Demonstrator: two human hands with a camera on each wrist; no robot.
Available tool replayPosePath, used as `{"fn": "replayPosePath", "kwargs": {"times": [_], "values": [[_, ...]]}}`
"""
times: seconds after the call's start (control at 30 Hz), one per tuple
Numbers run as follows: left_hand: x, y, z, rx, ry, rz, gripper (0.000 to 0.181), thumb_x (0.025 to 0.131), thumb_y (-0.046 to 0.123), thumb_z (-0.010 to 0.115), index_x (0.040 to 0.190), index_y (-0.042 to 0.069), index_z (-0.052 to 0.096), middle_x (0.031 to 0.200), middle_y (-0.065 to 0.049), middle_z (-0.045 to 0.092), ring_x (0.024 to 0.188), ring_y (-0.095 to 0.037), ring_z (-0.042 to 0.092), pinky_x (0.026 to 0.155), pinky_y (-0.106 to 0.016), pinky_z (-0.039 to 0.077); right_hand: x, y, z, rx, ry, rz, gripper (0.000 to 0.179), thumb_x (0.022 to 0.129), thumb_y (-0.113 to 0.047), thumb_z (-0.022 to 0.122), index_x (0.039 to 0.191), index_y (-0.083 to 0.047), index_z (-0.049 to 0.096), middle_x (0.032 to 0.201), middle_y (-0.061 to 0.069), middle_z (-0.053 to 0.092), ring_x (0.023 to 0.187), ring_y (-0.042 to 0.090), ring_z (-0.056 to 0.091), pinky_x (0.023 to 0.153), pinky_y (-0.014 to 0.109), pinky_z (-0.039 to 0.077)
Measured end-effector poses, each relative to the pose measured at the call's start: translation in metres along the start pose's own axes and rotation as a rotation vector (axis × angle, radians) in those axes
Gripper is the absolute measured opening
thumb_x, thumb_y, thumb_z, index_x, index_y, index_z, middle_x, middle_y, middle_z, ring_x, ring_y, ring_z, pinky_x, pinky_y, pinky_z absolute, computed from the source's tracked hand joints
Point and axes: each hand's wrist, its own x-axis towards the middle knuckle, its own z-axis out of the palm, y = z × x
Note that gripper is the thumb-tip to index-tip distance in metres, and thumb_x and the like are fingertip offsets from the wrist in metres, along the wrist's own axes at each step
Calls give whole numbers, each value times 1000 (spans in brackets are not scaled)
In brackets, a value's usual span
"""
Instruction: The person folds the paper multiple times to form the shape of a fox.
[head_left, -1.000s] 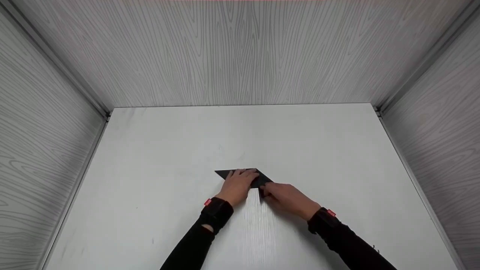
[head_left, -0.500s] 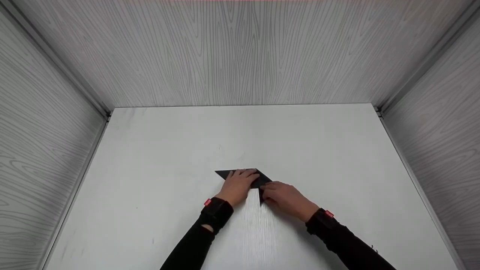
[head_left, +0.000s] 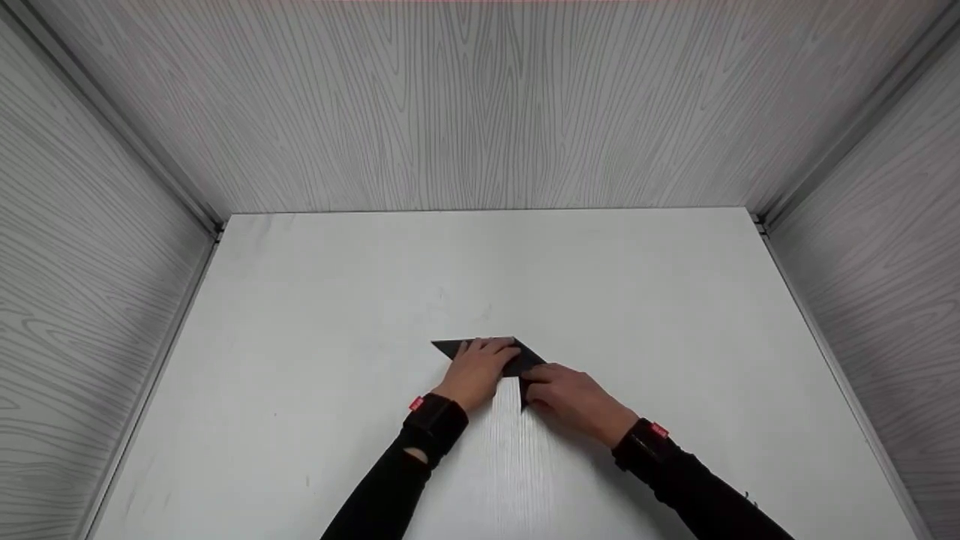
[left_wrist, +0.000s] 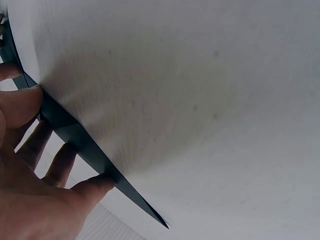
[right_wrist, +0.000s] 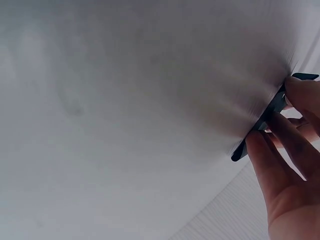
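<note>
A dark folded sheet of paper lies on the white table, with a pointed tip out to the left and a narrow flap angled toward the person. My left hand presses flat on its left part, fingers spread along the far edge; the left wrist view has the thumb and fingertips along the paper strip. At the right corner my right hand pinches the flap with bent fingers and thumb. In the right wrist view, that hand covers part of the paper.
A grey wood-grain panel rises behind the table. Similar side panels stand at the left and right. Both wrists wear black bands with red tags.
My right hand has shifted very slightly at the flap, and a little more of the flap's lower tip shows. The left hand stays on the paper in the same place.
</note>
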Motion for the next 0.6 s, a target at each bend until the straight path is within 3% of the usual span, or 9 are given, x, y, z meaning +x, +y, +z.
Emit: {"fn": "replayPosePath", "kwargs": {"times": [0.4,0.6], "values": [[-1,2,-2,16,-4,2,37,109,11,50,143,12,62,153,-8,53,137,-34,50,110,-60,41,-4,2,-3,-5,11,-49,19,84,2,76,91,-16,77,123,6,68,113,22,65,89,36,57],[-1,1,-2,11,3,9,36,108,11,52,143,12,63,153,-11,50,137,-36,49,110,-60,41,-4,-1,-4,-8,0,-43,17,85,0,74,90,-17,78,124,6,67,111,23,64,86,37,58]]}}
